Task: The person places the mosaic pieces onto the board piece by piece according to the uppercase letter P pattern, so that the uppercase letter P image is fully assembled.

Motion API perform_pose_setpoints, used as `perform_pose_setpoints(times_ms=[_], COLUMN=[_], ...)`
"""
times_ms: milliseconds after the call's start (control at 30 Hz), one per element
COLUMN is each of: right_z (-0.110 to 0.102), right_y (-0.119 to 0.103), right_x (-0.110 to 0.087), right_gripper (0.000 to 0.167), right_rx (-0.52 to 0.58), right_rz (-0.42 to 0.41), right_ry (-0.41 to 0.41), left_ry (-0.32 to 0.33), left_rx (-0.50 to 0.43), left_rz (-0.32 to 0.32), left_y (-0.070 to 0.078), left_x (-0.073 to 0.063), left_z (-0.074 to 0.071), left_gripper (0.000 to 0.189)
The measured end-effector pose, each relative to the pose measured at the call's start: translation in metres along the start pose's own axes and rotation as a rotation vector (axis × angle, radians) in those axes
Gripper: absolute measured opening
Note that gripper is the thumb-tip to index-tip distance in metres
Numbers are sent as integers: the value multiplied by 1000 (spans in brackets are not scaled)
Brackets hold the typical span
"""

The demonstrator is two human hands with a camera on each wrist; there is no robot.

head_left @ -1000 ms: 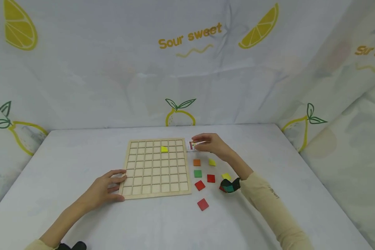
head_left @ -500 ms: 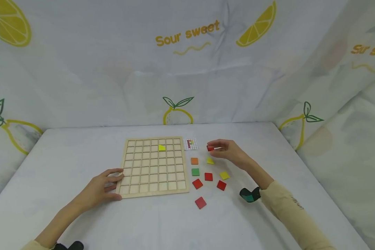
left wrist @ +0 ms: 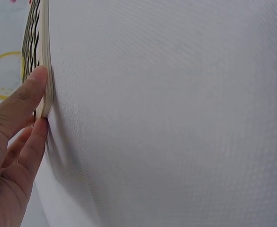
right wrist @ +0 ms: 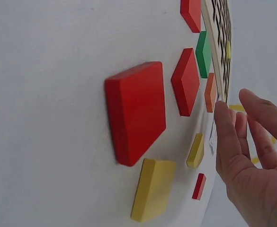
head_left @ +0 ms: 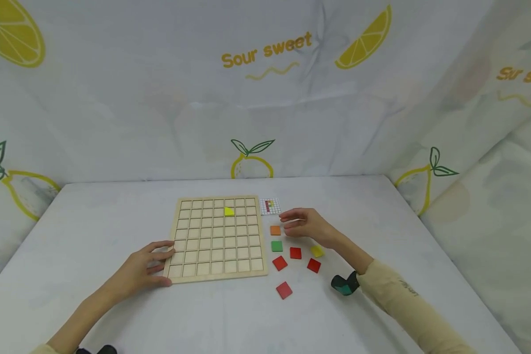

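Right hand (head_left: 309,228) beside an orange tile (head_left: 275,230)

The tile lay between the right hand and the gridded board (head_left: 205,243), short of the surface's (head_left: 115,209) far edge. Being square, it had no long axis. The right hand, nearer the tile, hung empty with thumb and fingers apart; the left hand (head_left: 141,268) gripped the board's near-left corner.
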State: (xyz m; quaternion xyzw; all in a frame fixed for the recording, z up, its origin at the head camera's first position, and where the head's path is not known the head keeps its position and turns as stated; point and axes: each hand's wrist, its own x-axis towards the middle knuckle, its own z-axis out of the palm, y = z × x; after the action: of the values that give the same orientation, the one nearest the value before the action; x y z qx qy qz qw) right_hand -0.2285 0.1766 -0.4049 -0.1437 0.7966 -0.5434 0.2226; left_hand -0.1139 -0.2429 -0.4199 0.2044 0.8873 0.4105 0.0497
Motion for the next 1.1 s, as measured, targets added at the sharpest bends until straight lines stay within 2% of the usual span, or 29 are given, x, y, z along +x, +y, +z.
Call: perform_pose_setpoints(times_ms=[467,800,1100], right_z=[16,23,28], right_y=[-4,-8,-10], right_x=[12,21,26], right_gripper=[40,36,32], right_rx=[14,-92,-308], right_rz=[2,23,49], right_ry=[28,81,135], left_ry=[14,10,7], left_rx=[-21,-36,-35], left_rz=[13,-14,-27], left_y=[-1,0,1], left_x=[0,0,0], left_z=[2,2,1], left_gripper=[66,66,67])
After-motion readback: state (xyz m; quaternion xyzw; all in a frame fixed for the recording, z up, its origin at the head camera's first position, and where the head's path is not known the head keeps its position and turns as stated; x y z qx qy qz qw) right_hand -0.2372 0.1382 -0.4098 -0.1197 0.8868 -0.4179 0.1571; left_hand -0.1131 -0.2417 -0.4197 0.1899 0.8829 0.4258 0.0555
